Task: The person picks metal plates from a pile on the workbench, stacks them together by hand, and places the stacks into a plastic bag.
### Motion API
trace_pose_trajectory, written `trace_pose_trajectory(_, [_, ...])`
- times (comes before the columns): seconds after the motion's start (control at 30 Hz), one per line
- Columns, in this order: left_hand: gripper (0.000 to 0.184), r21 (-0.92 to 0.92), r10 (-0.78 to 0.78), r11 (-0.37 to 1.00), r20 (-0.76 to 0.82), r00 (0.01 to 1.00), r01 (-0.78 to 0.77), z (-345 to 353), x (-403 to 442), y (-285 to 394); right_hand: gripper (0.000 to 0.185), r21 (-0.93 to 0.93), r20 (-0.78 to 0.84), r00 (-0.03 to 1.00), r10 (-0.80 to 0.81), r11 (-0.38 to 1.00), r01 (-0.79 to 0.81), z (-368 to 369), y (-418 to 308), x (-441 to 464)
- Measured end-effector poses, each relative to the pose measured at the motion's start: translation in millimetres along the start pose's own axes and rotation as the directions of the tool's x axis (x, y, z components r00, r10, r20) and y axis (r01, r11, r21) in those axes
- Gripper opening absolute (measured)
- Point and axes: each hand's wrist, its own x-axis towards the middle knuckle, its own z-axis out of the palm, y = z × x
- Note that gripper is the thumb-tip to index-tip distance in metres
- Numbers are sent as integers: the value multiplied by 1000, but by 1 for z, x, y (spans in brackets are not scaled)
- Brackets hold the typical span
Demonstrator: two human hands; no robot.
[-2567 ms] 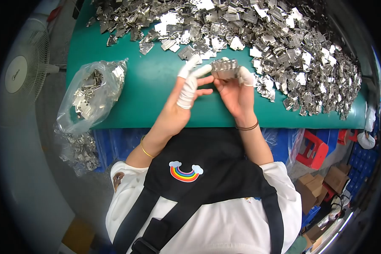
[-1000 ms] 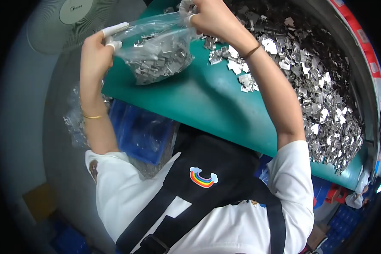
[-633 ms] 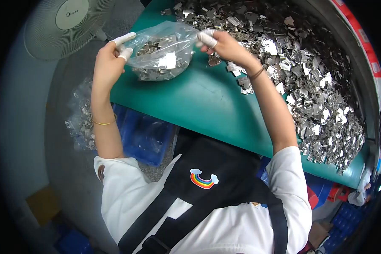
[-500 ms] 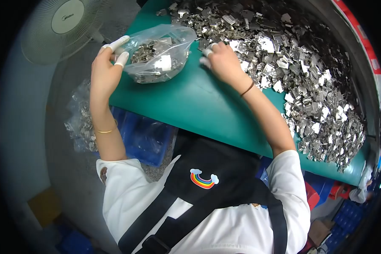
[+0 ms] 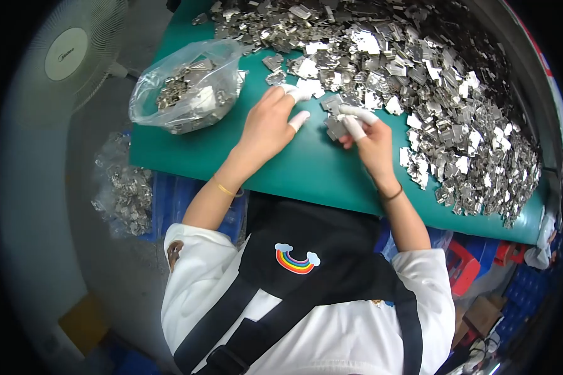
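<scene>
Thin, flat stamped metal pieces (image 5: pixel 363 59) lie in a large loose heap on the green tabletop (image 5: pixel 281 165). My right hand (image 5: pixel 374 140) pinches a couple of these metal pieces (image 5: pixel 335 124) between white-covered thumb and fingers, just in front of the heap. To its left, my left hand (image 5: pixel 270 122) reaches over the table with thumb and forefinger apart, holding nothing; its forefinger is close to loose pieces at the heap's edge. Farther left sits a clear plastic bag (image 5: pixel 191 87), its mouth open and more metal pieces inside, with neither hand touching it.
A white fan (image 5: pixel 69 55) stands at the left. Below the table's left end are another bag of metal pieces (image 5: pixel 128 187) and a blue bin (image 5: pixel 169 203). Red plastic (image 5: pixel 463 269) and blue crates (image 5: pixel 525 290) are at the lower right.
My left hand has let go of the plastic bag and moved right toward the heap. My right hand has moved right and down and now holds metal pieces. The view has shifted too.
</scene>
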Motion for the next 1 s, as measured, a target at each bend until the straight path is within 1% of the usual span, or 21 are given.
trace_pose_trajectory(0.07, [37, 155, 74, 985, -10, 997, -71, 22, 12, -13, 24, 309, 43, 987, 155, 937, -160, -23, 9, -16])
trace_pose_trajectory(0.1, [38, 202, 106, 974, -5, 994, -102, 28, 19, -20, 24, 308, 23, 986, 166, 937, -165, -29, 10, -25])
trace_pose_trajectory(0.2, [27, 80, 254, 965, -34, 967, -251, 29, 41, -33, 28, 552, 55, 966, 251, 799, -239, -45, 17, -46])
trace_pose_trajectory(0.27, [21, 83, 170, 984, -148, 974, -159, 27, 37, -19, 28, 585, 45, 969, 243, 779, -223, -49, 18, -54])
trace_pose_trajectory(0.3, [21, -79, -53, 995, -7, 999, 52, 15, 32, -2, 28, 616, 48, 972, 228, 760, -208, -49, 17, -56])
trace_pose_trajectory(0.37, [21, -365, -126, 895, 346, 930, 257, 5, 20, 14, 28, 612, 15, 976, 215, 770, -179, -48, 17, -60])
trace_pose_trajectory(0.4, [20, -436, -33, 864, 449, 893, 251, 5, 15, 20, 28, 602, -3, 981, 195, 784, -154, -48, 17, -62])
trace_pose_trajectory(0.43, [20, -280, 188, 957, 388, 902, -79, 18, 10, 15, 28, 603, -4, 980, 199, 782, -157, -47, 17, -63])
trace_pose_trajectory(0.5, [23, -47, 138, 990, 307, 942, -129, 33, -7, 24, 27, 569, -30, 981, 193, 810, -142, -45, 16, -62])
trace_pose_trajectory(0.57, [21, -39, 147, 989, 248, 958, -141, 31, -10, 36, 27, 485, -66, 982, 180, 866, -126, -43, 14, -62])
trace_pose_trajectory(0.6, [24, -166, -24, 984, 240, 971, 65, 25, -11, 47, 26, 394, -99, 982, 162, 912, -111, -41, 11, -62])
trace_pose_trajectory(0.63, [26, -286, -195, 921, 252, 948, 266, 23, -14, 54, 25, 258, -143, 986, 82, 965, -43, -35, 6, -63])
trace_pose_trajectory(0.67, [38, -442, -251, 826, 266, 931, 349, 30, -21, 52, 25, 116, -173, 985, -4, 993, 24, -25, -1, -63])
trace_pose_trajectory(0.7, [42, -618, -229, 712, 243, 943, 332, 40, -31, 55, 25, -64, -188, 973, -137, 990, 127, -10, -5, -62])
trace_pose_trajectory(0.73, [46, -768, -213, 567, 212, 954, 297, 47, -39, 56, 26, -447, -69, 949, -307, 860, 246, -2, -17, -61])
trace_pose_trajectory(0.77, [46, -829, -241, 344, 375, 895, 440, 49, -44, 54, 28, -523, 46, 932, -359, 786, 329, 9, -26, -62])
trace_pose_trajectory(0.83, [42, -861, -398, -132, 500, 769, 491, 46, -36, 59, 29, -457, 75, 881, -467, 769, 447, 28, -29, -58])
trace_pose_trajectory(0.87, [39, -875, -390, -91, 470, 792, 475, 46, -42, 45, 31, -381, 86, 905, -416, 826, 415, 26, -29, -55])
trace_pose_trajectory(0.9, [37, -880, -383, -170, 473, 794, 443, 42, -45, 33, 33, -305, 104, 926, -362, 875, 376, 21, -28, -52])
trace_pose_trajectory(0.93, [35, -879, -376, -250, 474, 796, 406, 37, -47, 24, 36, -364, 63, 919, -388, 849, 383, 14, -22, -48])
trace_pose_trajectory(1.0, [31, -843, -422, -349, 532, 734, 410, 25, -48, 16, 46, -536, 165, 874, -458, 702, 469, -4, -14, -31])
